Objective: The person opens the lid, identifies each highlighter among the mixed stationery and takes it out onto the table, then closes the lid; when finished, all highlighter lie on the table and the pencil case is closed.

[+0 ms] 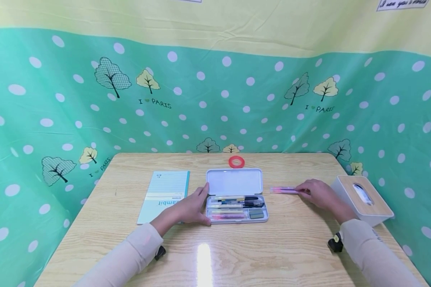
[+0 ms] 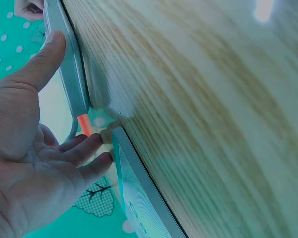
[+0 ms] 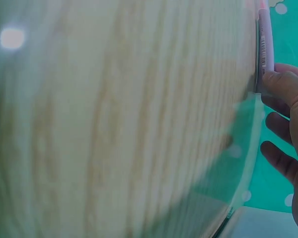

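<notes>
An open white pencil case (image 1: 234, 181) lies mid-table, its lid folded back. Pens and markers (image 1: 233, 202) fill its tray, with a grey eraser (image 1: 256, 215) at the front right. My left hand (image 1: 191, 207) rests along the case's left side, thumb at the front corner and index finger by the lid; in the left wrist view its fingers are spread, the thumb (image 2: 49, 57) straight against the edge. To the right of the case, my right hand (image 1: 317, 193) pinches the right end of slim pink pens (image 1: 283, 190) between thumb and fingers. A lilac barrel (image 3: 266, 42) shows in the right wrist view.
A light blue notebook (image 1: 165, 191) lies left of the case, partly behind my left hand. Behind the lid is a red tape roll (image 1: 236, 162). A white tissue box with a wooden top (image 1: 367, 196) stands at the right edge. A green dotted curtain (image 1: 237, 99) hangs around the table.
</notes>
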A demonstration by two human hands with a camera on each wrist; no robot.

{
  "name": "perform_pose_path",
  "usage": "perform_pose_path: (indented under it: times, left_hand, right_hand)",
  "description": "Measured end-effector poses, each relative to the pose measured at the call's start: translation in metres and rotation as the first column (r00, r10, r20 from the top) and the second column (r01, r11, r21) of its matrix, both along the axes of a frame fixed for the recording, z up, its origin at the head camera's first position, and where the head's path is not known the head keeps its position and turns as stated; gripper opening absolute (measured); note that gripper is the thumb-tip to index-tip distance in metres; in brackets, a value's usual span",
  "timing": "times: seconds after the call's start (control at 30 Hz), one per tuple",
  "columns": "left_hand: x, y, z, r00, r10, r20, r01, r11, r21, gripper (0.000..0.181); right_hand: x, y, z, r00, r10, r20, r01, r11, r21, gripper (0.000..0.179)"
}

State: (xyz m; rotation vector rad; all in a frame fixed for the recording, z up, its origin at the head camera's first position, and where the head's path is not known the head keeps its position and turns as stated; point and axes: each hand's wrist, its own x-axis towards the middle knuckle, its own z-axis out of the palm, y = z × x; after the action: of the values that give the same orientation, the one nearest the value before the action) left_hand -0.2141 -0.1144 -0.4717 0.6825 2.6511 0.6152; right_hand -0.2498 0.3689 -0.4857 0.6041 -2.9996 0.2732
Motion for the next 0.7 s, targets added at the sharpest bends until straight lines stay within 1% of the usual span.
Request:
perform_pose_path:
  times: [0.27, 0.47, 0.6, 0.7]
  left_hand:
    - [0.001, 0.0002, 0.0016, 1.0, 0.005, 0.007, -0.005, 1.0, 0.001, 0.135]
    - [0.0008, 0.0, 0.0012, 1.0, 0.007, 0.014, -0.007, 1.0, -0.002, 0.135]
    - [0.0005, -0.0003, 0.0007, 1.0, 0.001, 0.011, -0.002, 1.0, 0.004, 0.135]
    - [0.0001, -0.0004, 0.0008, 1.0, -0.003, 0.005, 0.003, 1.0, 0.008, 0.135]
  right_hand:
    - [0.0021, -0.0016, 0.002, 1.0, -0.022, 0.013, 0.022, 1.0, 0.009, 0.019]
    - [0.0016, -0.0027, 0.0007, 0.999, -0.042, -0.01, 0.042, 0.999, 0.004, 0.017]
    - [0.0019, -0.0032, 0.0017, 0.998, -0.059, -0.009, 0.059, 0.998, -0.01, 0.017]
    - [0.0019, -0.0067, 0.0058, 0.999, -0.048, -0.019, 0.048, 0.999, -0.008, 0.018]
